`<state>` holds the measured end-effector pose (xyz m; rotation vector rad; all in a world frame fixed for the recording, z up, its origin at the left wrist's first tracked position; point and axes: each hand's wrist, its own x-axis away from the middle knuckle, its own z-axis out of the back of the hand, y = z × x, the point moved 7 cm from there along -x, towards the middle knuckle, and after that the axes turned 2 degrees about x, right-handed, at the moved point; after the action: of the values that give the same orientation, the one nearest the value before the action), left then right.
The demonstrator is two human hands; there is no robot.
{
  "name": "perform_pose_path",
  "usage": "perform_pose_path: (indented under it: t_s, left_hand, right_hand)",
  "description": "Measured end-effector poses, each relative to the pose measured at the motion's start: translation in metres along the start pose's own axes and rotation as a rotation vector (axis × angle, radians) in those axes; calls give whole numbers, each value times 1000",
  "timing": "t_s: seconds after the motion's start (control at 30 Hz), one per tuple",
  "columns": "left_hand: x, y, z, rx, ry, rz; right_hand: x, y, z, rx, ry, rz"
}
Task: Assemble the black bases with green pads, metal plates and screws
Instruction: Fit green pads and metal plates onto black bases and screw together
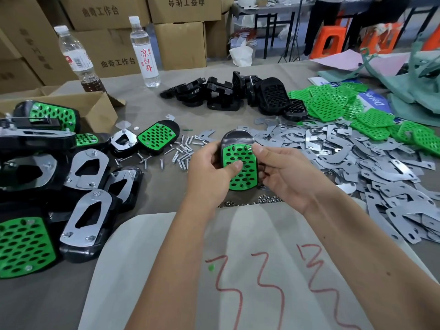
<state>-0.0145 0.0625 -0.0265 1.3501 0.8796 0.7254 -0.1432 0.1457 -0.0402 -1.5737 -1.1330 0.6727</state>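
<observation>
My left hand [212, 170] grips a black base [237, 139] with a green pad [240, 170] set in it, thumb pressing on the pad. My right hand [283, 167] holds the base's right side, and its thumb and forefinger pinch a small screw [250, 147] at the pad's top right corner. Loose screws [182, 151] lie on the table just left of the base. A heap of metal plates [357, 163] spreads to the right. Bare black bases [228, 94] are piled at the back, with loose green pads [338, 103] beside them.
Assembled bases [47, 186] are stacked at the left beside an open cardboard box [95, 108]. Two water bottles [145, 51] stand at the back. Small nuts [266, 200] lie below my hands. A white sheet [238, 258] with red marks covers the near table.
</observation>
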Motion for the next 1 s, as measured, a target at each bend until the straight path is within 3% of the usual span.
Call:
perform_pose_path:
  t_s: [0.43, 0.6, 0.7, 0.8, 0.9, 1.0]
  left_hand:
    - [1, 5, 1, -66, -28, -75]
    - [5, 10, -9, -94, -74, -111]
    - [5, 6, -10, -44, -36, -75]
    - [4, 1, 0, 30, 84, -7]
    - [1, -4, 11, 32, 171, 8]
    - [3, 1, 7, -5, 162, -34]
  right_hand:
    - [-3, 1, 4, 16, 3, 0]
    - [-6, 5, 13, -74, 99, -2]
    - [-4, 4, 16, 7, 152, 29]
    - [-3, -1, 21, -9, 248, 120]
    - [2, -15, 31, 222, 405, 299]
    - [9, -26, 9, 331, 316, 470]
